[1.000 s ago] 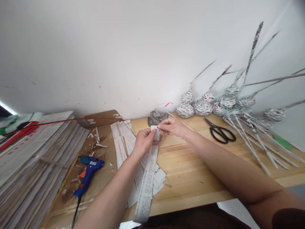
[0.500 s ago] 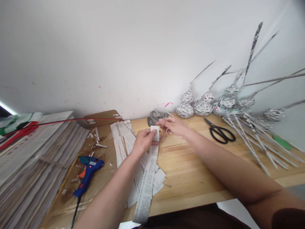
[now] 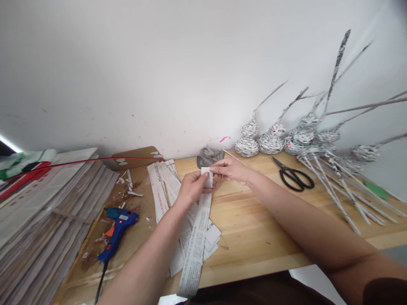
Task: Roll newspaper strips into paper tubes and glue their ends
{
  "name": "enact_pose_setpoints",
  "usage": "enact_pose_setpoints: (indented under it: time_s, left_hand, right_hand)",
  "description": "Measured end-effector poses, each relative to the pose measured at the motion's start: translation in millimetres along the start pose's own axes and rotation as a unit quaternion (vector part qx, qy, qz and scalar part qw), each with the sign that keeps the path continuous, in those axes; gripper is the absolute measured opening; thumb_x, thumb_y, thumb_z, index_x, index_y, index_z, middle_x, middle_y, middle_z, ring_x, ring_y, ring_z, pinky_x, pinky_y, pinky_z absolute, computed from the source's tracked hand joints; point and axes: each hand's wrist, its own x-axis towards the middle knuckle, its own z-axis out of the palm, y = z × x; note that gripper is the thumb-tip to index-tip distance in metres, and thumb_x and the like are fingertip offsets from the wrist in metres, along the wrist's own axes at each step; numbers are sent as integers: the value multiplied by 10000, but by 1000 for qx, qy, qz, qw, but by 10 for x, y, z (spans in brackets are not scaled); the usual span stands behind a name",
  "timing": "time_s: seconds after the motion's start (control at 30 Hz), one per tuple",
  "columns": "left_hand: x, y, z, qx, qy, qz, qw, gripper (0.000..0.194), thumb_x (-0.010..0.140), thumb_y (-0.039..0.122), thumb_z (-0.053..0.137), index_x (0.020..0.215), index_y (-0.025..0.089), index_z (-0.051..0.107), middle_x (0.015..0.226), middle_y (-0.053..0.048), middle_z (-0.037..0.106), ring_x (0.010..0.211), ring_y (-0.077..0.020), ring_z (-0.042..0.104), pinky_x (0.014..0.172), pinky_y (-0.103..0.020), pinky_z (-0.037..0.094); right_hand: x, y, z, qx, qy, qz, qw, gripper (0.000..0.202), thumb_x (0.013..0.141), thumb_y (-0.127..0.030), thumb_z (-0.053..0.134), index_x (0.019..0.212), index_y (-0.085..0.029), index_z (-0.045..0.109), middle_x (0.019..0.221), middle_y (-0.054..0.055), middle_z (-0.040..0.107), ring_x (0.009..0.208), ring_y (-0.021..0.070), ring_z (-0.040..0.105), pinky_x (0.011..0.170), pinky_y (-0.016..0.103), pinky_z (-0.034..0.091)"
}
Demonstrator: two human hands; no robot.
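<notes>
A long newspaper strip (image 3: 195, 250) hangs down from my left hand (image 3: 193, 186), whose thumb presses on it near its top end. My right hand (image 3: 233, 169) is closed, its thumb and fingertips pinching the top right corner of the same strip. Beneath and left of the strip, more cut newspaper strips (image 3: 159, 190) lie in a loose pile. Just behind the hands is a crumpled grey cloth (image 3: 208, 156). A thin white stick (image 3: 233, 156) lies on the table behind my right hand, partly hidden by it.
At left are a blue glue gun (image 3: 117, 237) and a tall newspaper stack (image 3: 51, 224). Black-handled scissors (image 3: 294, 176) lie at right. Several gourd-shaped woven paper pieces (image 3: 248, 144) stand along the wall, with rolled paper sticks (image 3: 346, 195) spread in front.
My right hand has moved slightly left and down, and its fingers have closed onto the strip's top corner. My left hand keeps its hold in the same place.
</notes>
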Motion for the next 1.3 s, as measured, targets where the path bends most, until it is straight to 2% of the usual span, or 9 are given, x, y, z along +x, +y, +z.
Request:
enact_pose_setpoints:
  time_s: [0.3,0.43,0.6,0.83,1.13,1.23,1.3]
  left_hand:
    - [6,-8,-7,-16,-15,-4,1000,374,775,440,622,952,118,693,812,-107,726,763,-214,684,670,-320,554]
    - [18,-31,-19,-33,-24,-2,999,371,780,443,618,955,124,693,834,-111,726,758,-206,686,645,-298,550]
    - [14,-22,-14,-33,-7,-12,999,351,774,427,623,921,116,689,778,-109,723,701,-201,688,613,-291,547]
    - [0,-7,-1,-14,-3,-5,1000,362,776,442,617,924,120,690,769,-98,726,708,-205,691,635,-313,554]
    - [-2,-7,0,21,24,12,999,385,738,474,650,877,116,682,713,-84,711,685,-208,684,618,-315,554]
    - [-4,4,-9,29,33,18,999,401,731,493,654,858,114,681,686,-80,698,681,-203,679,593,-291,548]
    - [-5,13,-18,20,27,19,999,413,729,504,653,861,114,680,674,-77,692,669,-194,673,574,-275,540]
  right_hand:
    - [3,18,-10,14,-5,-22,1000,351,713,-452,702,806,-113,719,551,-22,538,445,42,349,404,205,201]
    - [-1,6,-16,30,-27,-28,999,320,730,-430,694,779,-114,706,557,-21,533,460,43,372,400,194,211]
    - [5,15,-28,65,-43,-18,997,348,702,-429,722,809,-98,709,583,1,558,495,57,434,392,178,235]
    - [27,28,-23,43,-6,-8,999,382,652,-412,761,859,-92,737,563,20,583,486,65,448,385,180,241]
    - [-49,-94,82,-45,63,-32,996,342,657,-444,733,718,-109,705,508,-24,524,456,51,385,424,199,258]
    - [-64,-115,96,-28,62,-39,997,346,633,-449,752,676,-114,678,523,-30,522,474,51,393,437,197,271]
    - [-56,-96,72,-12,37,-39,998,354,647,-455,745,715,-111,690,542,-25,538,479,52,399,435,197,266]
